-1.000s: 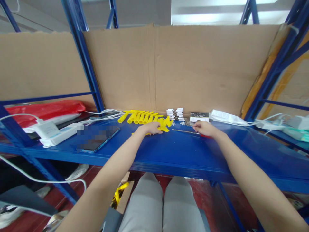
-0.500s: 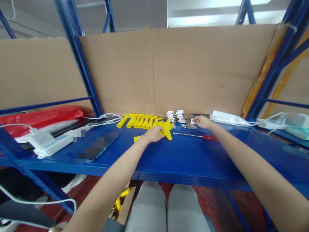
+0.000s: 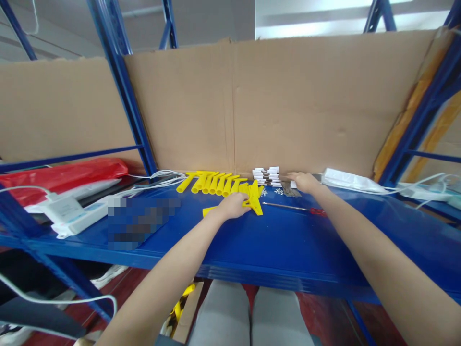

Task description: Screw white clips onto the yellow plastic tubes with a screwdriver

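My left hand [image 3: 233,205] is closed around the tube of a yellow plastic scraper [image 3: 256,199], whose flared head points right, just above the blue shelf. My right hand [image 3: 304,181] reaches to the back of the shelf. Its fingers stretch left over a small white piece [image 3: 293,184], beside flat grey metal plates [image 3: 290,190]; the fingertips are partly hidden. Left of these lies a stack of white and dark packets [image 3: 265,175], with small silvery screws [image 3: 278,191] in front. Several more yellow scrapers [image 3: 218,184] lie in a row behind my left hand.
A screwdriver with a red handle [image 3: 317,212] lies across the blue shelf [image 3: 259,245]. White power strips [image 3: 351,180] and cables flank the work area, with a red bag [image 3: 68,175] at left. Cardboard [image 3: 309,105] stands behind. Below, a box [image 3: 189,310] holds yellow parts.
My right hand's fingers have stretched farther left and now cover the dark packet behind them. My left hand keeps the scraper in nearly the same place. The whole view has shifted slightly.
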Action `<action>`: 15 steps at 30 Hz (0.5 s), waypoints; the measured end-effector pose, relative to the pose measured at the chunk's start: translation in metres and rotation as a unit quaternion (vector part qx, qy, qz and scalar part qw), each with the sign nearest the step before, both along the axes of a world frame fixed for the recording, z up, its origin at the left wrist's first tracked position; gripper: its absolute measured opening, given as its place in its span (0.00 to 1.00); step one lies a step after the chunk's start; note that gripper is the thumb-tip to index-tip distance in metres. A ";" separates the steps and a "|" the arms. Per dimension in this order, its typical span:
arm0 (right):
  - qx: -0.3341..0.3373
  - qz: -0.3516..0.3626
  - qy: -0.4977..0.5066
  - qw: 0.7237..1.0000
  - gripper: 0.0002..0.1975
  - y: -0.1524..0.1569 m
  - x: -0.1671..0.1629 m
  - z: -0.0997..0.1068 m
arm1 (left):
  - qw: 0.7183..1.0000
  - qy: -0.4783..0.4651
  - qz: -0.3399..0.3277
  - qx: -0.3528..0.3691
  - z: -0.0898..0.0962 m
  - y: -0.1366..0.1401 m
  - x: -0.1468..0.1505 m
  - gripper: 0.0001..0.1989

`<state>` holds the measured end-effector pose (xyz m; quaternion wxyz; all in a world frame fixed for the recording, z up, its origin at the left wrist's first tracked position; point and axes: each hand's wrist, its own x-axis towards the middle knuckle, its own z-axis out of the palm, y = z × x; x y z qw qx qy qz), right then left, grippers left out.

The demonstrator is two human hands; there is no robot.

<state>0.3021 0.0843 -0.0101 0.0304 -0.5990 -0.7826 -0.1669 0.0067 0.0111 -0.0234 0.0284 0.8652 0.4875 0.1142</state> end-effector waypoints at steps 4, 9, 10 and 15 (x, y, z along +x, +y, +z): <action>-0.041 -0.071 -0.049 0.995 0.22 -0.003 -0.004 -0.002 | 1.000 -0.001 0.001 0.002 0.000 0.000 -0.001 0.18; -0.052 -0.072 -0.056 0.994 0.19 -0.004 0.003 -0.006 | 1.000 0.001 0.001 0.002 0.000 0.000 -0.001 0.17; -0.053 -0.076 -0.057 0.994 0.18 -0.005 0.004 -0.006 | 1.000 0.000 0.002 0.002 0.000 0.000 -0.001 0.17; 0.000 -0.082 -0.030 0.996 0.18 -0.007 -0.010 -0.001 | 1.000 -0.010 0.002 -0.003 0.000 0.000 -0.001 0.19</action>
